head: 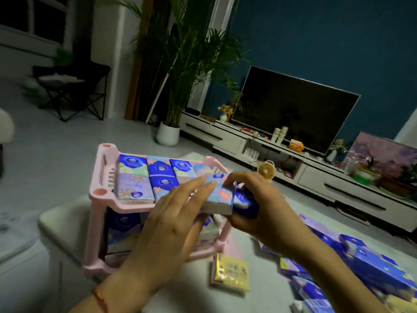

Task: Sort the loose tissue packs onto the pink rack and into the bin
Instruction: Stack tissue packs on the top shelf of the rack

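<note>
Right hand [255,206]: its grip pinches a light blue tissue pack [217,195] over the right end of the pink rack's [99,193] top shelf. A dark blue pack [244,206] is tucked under it.
Left hand [171,224]: fingers flat, touching the tissue pack's side.
Risk one: the gap looks small, so a hard push may bump the shelved packs [158,175].
Risk two: the dark blue pack may slip out and fall.

Blue tissue pack [220,195] above pink rack [99,195]
</note>
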Demonstrator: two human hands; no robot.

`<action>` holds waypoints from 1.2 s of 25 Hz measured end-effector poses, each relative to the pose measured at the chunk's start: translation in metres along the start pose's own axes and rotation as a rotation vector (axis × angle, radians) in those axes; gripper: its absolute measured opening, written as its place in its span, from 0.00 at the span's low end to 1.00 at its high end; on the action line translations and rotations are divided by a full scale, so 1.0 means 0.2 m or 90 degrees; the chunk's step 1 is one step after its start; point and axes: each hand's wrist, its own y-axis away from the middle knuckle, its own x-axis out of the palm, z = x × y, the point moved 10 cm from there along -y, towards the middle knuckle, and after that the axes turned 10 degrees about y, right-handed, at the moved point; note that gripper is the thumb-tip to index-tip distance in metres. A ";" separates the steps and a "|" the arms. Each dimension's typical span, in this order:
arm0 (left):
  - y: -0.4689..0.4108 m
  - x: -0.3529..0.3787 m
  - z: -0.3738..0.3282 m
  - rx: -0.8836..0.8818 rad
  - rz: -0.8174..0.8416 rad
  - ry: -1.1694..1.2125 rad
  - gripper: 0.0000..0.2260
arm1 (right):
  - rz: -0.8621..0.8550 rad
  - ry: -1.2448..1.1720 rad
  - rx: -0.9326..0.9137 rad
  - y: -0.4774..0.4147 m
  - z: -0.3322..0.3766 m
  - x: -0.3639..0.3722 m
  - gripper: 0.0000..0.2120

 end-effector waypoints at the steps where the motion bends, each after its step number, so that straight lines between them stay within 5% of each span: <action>1: 0.00 -0.01 0.00 0.024 0.001 -0.012 0.23 | 0.017 -0.011 0.002 0.00 0.02 0.03 0.24; 6: -0.11 -0.05 0.00 0.091 -0.048 -0.105 0.21 | -0.027 -0.132 0.113 -0.05 -0.11 0.09 0.18; 12: -0.19 0.18 0.07 0.026 0.062 -0.213 0.22 | -0.067 0.134 0.260 -0.19 -0.26 0.13 0.11; 19: -0.14 0.25 0.18 -0.030 0.184 -0.200 0.17 | 0.135 -0.003 0.217 -0.19 -0.26 0.23 0.17; 22: -0.15 0.23 0.20 -0.052 0.185 -0.218 0.17 | 0.218 0.091 0.198 -0.16 -0.26 0.20 0.19; 30: -0.13 0.20 0.20 -0.118 0.163 -0.254 0.15 | 0.018 0.055 0.287 -0.15 -0.35 0.12 0.17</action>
